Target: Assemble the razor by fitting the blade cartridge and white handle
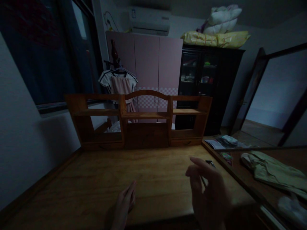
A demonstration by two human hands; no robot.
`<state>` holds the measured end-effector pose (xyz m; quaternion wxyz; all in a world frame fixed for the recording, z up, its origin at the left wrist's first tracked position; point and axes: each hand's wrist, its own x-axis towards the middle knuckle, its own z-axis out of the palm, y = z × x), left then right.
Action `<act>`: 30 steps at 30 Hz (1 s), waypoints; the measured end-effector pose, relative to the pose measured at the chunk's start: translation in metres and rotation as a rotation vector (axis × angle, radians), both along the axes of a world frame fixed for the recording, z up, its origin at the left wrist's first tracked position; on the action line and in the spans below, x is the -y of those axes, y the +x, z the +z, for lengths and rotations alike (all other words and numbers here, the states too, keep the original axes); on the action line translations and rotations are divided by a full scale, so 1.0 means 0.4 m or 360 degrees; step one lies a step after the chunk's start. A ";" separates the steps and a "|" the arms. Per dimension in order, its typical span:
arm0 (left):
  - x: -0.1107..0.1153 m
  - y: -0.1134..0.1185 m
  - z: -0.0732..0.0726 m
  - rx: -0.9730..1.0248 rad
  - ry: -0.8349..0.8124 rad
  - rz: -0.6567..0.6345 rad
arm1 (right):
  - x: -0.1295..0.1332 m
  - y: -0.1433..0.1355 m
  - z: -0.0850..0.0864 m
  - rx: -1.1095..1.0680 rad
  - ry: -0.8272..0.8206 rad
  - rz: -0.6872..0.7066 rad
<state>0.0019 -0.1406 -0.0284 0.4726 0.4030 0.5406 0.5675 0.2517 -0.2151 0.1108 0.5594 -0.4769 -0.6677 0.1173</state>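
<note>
My left hand (124,203) is low over the front part of the wooden desk (100,179), fingers stretched forward side by side; nothing shows in it. My right hand (211,195) is raised above the desk's right side, somewhat blurred. Its fingers are bent and apart, with a narrow gap between them, and I see no object held there. Just behind the right hand, a small dark object (210,163) lies on the desktop, partly covered by the fingers; its kind is too dim to make out.
A wooden shelf unit (146,115) stands along the desk's back edge. Right of the desk's raised edge lie a pale green cloth (275,172), papers (216,143) and a crumpled whitish thing (292,209). Behind are a pink wardrobe (146,60) and a black cabinet (223,80).
</note>
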 end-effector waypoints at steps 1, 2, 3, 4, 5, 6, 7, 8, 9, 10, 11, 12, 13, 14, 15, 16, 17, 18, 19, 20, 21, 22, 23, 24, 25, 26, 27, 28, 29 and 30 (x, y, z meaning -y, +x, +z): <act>0.001 -0.003 0.004 -0.0032 0.0016 0.0016 | -0.028 0.001 -0.016 -0.0034 0.0047 -0.0137; 0.003 -0.007 0.008 -0.0058 0.0028 0.0030 | -0.056 0.003 -0.039 -0.0071 0.0121 -0.0338; 0.004 -0.010 0.012 -0.0074 0.0032 0.0039 | -0.084 0.008 -0.070 -0.0063 0.0053 -0.0383; 0.004 -0.013 0.016 -0.0079 0.0037 0.0044 | -0.108 0.014 -0.107 -0.0051 -0.0027 -0.0414; 0.004 -0.015 0.019 -0.0078 0.0034 0.0048 | -0.128 0.023 -0.147 -0.0019 -0.0096 -0.0445; 0.003 -0.016 0.022 -0.0075 0.0023 0.0048 | -0.143 0.033 -0.187 0.0037 -0.0155 -0.0439; 0.001 -0.016 0.025 -0.0072 0.0007 0.0048 | -0.152 0.044 -0.226 0.0087 -0.0208 -0.0426; -0.001 -0.017 0.027 -0.0070 -0.0013 0.0049 | -0.158 0.053 -0.260 0.0117 -0.0253 -0.0425; -0.002 -0.016 0.029 -0.0068 -0.0031 0.0051 | -0.160 0.062 -0.287 0.0151 -0.0291 -0.0420; -0.002 -0.016 0.029 -0.0066 -0.0046 0.0056 | -0.160 0.068 -0.307 0.0194 -0.0321 -0.0404; -0.001 -0.015 0.029 -0.0062 -0.0055 0.0064 | -0.160 0.073 -0.320 0.0226 -0.0337 -0.0392; 0.001 -0.014 0.028 -0.0054 -0.0057 0.0075 | -0.160 0.075 -0.327 0.0251 -0.0346 -0.0381; 0.005 -0.013 0.027 -0.0044 -0.0064 0.0085 | -0.160 0.075 -0.329 0.0272 -0.0351 -0.0362; 0.009 -0.011 0.026 -0.0031 -0.0073 0.0094 | -0.162 0.074 -0.329 0.0285 -0.0353 -0.0344; 0.014 -0.009 0.025 -0.0017 -0.0083 0.0100 | -0.163 0.072 -0.328 0.0293 -0.0355 -0.0329; 0.018 -0.007 0.025 -0.0002 -0.0091 0.0107 | -0.166 0.071 -0.326 0.0302 -0.0355 -0.0314; 0.022 -0.004 0.025 0.0015 -0.0097 0.0110 | -0.168 0.070 -0.326 0.0313 -0.0350 -0.0303; 0.024 0.000 0.025 0.0032 -0.0103 0.0112 | -0.169 0.069 -0.327 0.0324 -0.0340 -0.0297; 0.024 0.004 0.026 0.0047 -0.0109 0.0111 | -0.170 0.070 -0.328 0.0334 -0.0326 -0.0297; 0.022 0.007 0.026 0.0060 -0.0114 0.0107 | -0.169 0.071 -0.330 0.0344 -0.0312 -0.0297; 0.019 0.011 0.025 0.0069 -0.0120 0.0104 | -0.168 0.072 -0.332 0.0356 -0.0297 -0.0300; 0.014 0.013 0.023 0.0074 -0.0123 0.0100 | -0.167 0.074 -0.334 0.0367 -0.0283 -0.0308; 0.008 0.015 0.020 0.0077 -0.0123 0.0098 | -0.165 0.076 -0.335 0.0381 -0.0270 -0.0321; 0.002 0.016 0.015 0.0081 -0.0121 0.0098 | -0.164 0.077 -0.335 0.0400 -0.0260 -0.0331; -0.003 0.016 0.009 0.0088 -0.0120 0.0093 | -0.162 0.078 -0.334 0.0420 -0.0250 -0.0337; -0.008 0.016 0.001 0.0100 -0.0119 0.0085 | -0.161 0.078 -0.334 0.0440 -0.0240 -0.0339; -0.011 0.015 -0.006 0.0108 -0.0122 0.0064 | -0.161 0.078 -0.333 0.0457 -0.0229 -0.0337; -0.013 0.014 -0.014 0.0114 -0.0123 0.0045 | -0.161 0.077 -0.333 0.0472 -0.0219 -0.0334; -0.014 0.013 -0.022 0.0117 -0.0121 0.0028 | -0.161 0.077 -0.334 0.0482 -0.0209 -0.0334; -0.015 0.013 -0.029 0.0116 -0.0120 0.0014 | -0.162 0.076 -0.336 0.0489 -0.0196 -0.0336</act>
